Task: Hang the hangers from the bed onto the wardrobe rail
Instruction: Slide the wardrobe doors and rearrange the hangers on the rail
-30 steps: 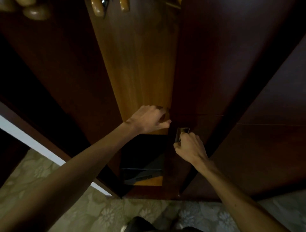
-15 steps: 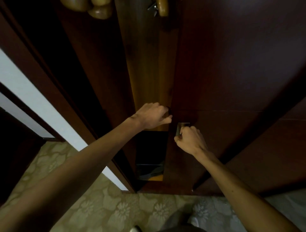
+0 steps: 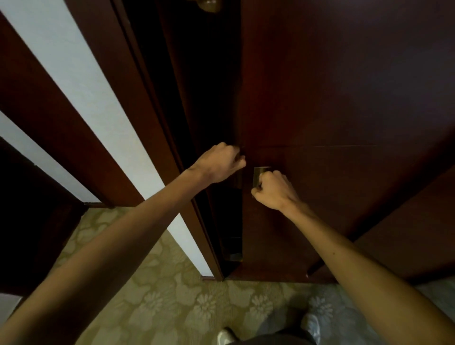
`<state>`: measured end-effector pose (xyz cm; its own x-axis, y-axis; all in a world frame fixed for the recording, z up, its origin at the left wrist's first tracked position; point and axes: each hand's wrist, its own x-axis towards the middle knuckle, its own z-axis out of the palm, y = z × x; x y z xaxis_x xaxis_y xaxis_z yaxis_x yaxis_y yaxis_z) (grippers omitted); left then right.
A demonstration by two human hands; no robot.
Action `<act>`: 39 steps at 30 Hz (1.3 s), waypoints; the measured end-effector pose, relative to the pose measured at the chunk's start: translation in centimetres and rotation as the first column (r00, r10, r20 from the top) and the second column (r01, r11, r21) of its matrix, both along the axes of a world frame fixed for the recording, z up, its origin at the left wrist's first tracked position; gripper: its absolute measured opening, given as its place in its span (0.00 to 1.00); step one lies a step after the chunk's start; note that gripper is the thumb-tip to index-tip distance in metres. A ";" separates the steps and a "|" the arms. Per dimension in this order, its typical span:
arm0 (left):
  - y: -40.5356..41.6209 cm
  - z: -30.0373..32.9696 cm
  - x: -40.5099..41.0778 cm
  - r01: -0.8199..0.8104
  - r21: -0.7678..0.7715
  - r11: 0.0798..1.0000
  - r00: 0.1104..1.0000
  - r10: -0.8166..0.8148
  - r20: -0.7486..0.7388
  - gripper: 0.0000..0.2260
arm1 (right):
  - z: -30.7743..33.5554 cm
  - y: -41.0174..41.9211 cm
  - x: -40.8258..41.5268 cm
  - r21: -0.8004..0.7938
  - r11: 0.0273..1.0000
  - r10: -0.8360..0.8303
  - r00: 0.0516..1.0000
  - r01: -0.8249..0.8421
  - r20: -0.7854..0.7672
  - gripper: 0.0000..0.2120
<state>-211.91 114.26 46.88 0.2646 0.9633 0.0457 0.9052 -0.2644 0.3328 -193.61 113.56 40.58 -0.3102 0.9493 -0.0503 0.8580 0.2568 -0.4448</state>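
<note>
1. Hangers barely show in the head view: one rounded wooden end (image 3: 208, 2) peeks in at the top edge, inside the dark gap of the wardrobe, and neither the rail nor the bed is visible.
2. Dark reddish wardrobe doors fill most of the picture. The right door (image 3: 344, 103) faces the camera, while the left door (image 3: 145, 103) stands angled, leaving a narrow black opening (image 3: 211, 86) between them.
3. The left hand (image 3: 218, 162) reaches to the edge of that opening, its fingers curled in against the left door's edge at mid height; what exactly they hold is hidden by the hand itself.
4. The right hand (image 3: 274, 190) is clenched around a small metal handle (image 3: 260, 173) on the right door, just beside the door's inner edge. The handle's top sticks out above the knuckles.
5. The two hands sit near each other, on either side of the opening, not touching.
6. A white wall strip (image 3: 73, 81) runs diagonally at left, beside more dark wood panelling.
7. Below lies a pale floral carpet (image 3: 172, 295), with the toe of a light shoe (image 3: 225, 337) at the bottom edge.
</note>
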 end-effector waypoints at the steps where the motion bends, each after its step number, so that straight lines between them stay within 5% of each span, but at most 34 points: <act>1: -0.3 0.1 -0.4 -0.019 0.011 1.000 1.000 0.019 -0.002 0.13 | 0.1 -0.1 -0.6 -0.006 1.000 0.006 1.000 -0.006 0.001 0.11; 8: -1.9 0.4 -1.9 -0.105 -0.005 0.994 0.993 0.104 -0.056 0.21 | 0.5 -0.3 -4.3 -0.053 0.999 0.013 1.000 -0.013 -0.006 0.14; 23: -3.2 -0.6 -1.9 -0.183 0.105 0.977 0.955 0.202 -0.218 0.14 | 0.0 -0.3 -9.3 -0.030 0.989 0.146 0.989 -0.146 -0.007 0.08; 33: -3.5 -0.3 -1.5 -0.201 0.215 0.956 0.943 0.249 -0.223 0.15 | -0.7 -0.2 -10.8 -0.044 0.983 0.172 0.981 -0.177 -0.089 0.10; 39: -3.3 -0.2 -1.4 -0.210 0.224 0.952 0.960 0.244 -0.138 0.13 | -0.8 0.0 -11.1 0.000 0.980 0.199 0.980 -0.199 -0.013 0.09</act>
